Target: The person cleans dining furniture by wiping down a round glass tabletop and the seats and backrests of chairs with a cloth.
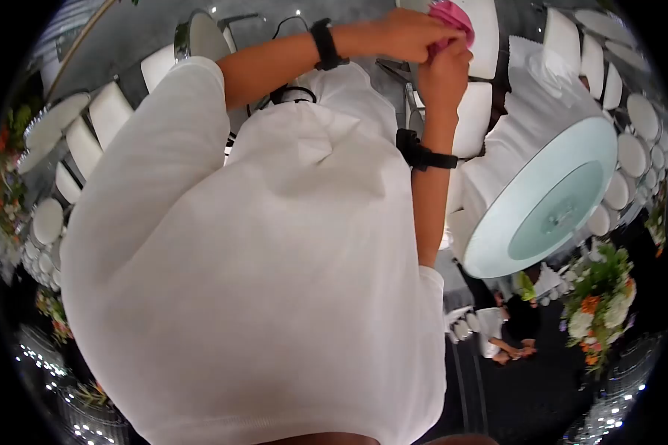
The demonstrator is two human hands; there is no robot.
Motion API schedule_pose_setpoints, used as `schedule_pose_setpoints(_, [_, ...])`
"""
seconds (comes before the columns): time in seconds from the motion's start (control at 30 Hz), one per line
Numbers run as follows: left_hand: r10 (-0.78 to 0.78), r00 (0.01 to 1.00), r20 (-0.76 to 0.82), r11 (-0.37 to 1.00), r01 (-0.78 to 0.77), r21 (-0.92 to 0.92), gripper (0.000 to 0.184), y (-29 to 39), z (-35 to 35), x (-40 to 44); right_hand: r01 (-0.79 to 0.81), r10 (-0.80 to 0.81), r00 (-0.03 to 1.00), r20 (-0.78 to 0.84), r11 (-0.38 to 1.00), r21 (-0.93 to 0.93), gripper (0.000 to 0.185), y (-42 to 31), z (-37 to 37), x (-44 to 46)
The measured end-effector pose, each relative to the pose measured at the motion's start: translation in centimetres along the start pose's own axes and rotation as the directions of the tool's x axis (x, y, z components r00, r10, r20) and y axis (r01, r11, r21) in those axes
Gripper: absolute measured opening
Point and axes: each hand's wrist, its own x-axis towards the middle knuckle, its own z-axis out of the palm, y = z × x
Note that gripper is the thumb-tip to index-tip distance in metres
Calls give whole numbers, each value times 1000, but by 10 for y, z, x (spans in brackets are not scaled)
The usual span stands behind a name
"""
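Observation:
Near the top edge of the head view, a bunched pink cloth [453, 16] is gripped between my two hands. My left hand [414, 34] has its fingers closed on the cloth's lower left part. Just below, my right hand [445, 68] pinches the cloth with bent fingers, and both hands touch. Part of the cloth is cut off by the frame's edge. A black strap [325, 44] circles my left wrist, and another black strap [425, 153] is on my right. Behind the hands stands a white chair [481, 37].
To the right, a round glass turntable [545, 199] sits by a white tablecloth [523, 122]. White chairs [111, 115] line the left side. Flower arrangements [600, 302] stand at both sides. Other people [508, 330] appear upside down at the lower right. My white shirt [274, 297] fills the middle.

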Motion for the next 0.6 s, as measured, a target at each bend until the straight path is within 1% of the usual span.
schedule_pose_setpoints(0.03, [-10,997,74,997,16,-81,30,17,-16,2,40,-41,999,6,999,33,61,5,-5,-8])
schedule_pose_setpoints(0.07, [15,994,108,998,-8,-70,30,29,-21,6,81,-82,997,13,995,65,60,12,-12,-18])
schedule_pose_setpoints(0.1, [-36,999,37,993,40,-109,29,40,-23,10,45,-45,999,-12,996,76,60,28,-19,-31])
schedule_pose_setpoints(0.13, [-88,996,-27,985,83,-149,31,51,-25,15,104,-108,994,19,983,149,62,50,-28,-47])
schedule_pose_setpoints(0.17, [14,990,-142,967,-50,-251,33,79,-34,13,159,-171,985,37,962,222,65,70,-35,-65])
schedule_pose_setpoints(0.2, [101,960,-262,920,-191,-344,36,108,-45,4,136,-138,990,-9,955,262,62,82,-47,-90])
schedule_pose_setpoints(0.23, [336,867,-369,890,-421,-177,36,118,-56,-6,102,-93,995,-46,958,270,62,96,-63,-118])
schedule_pose_setpoints(0.27, [452,781,-430,768,-586,-258,35,151,-79,-10,27,-35,999,22,961,274,58,111,-81,-150])
schedule_pose_setpoints(0.3, [542,683,-489,671,-702,-238,36,178,-96,-17,-46,19,995,99,960,276,55,123,-90,-174])
schedule_pose_setpoints(0.33, [577,634,-515,620,-750,-230,36,208,-96,-26,-86,81,996,27,954,286,54,137,-93,-188])
schedule_pose_setpoints(0.37, [557,634,-536,616,-749,-245,36,224,-89,-29,-207,205,978,34,941,268,53,146,-111,-243])
schedule_pose_setpoints(0.4, [585,607,-538,593,-773,-228,36,240,-87,-26,-162,187,980,-74,951,262,53,165,-113,-265])
schedule_pose_setpoints(0.43, [611,583,-536,563,-796,-224,36,250,-88,-28,-239,278,954,-117,934,266,50,179,-115,-290])
schedule_pose_setpoints(0.5, [677,523,-518,501,-843,-198,36,271,-85,-23,-346,400,900,-173,898,273,48,205,-112,-338])
schedule_pose_setpoints(0.53, [686,517,-511,493,-848,-196,36,280,-81,-22,-349,405,897,-176,894,280,48,212,-104,-350])
schedule_pose_setpoints(0.6, [685,519,-511,495,-846,-197,36,298,-73,-20,-462,480,877,6,841,280,49,218,-98,-381])
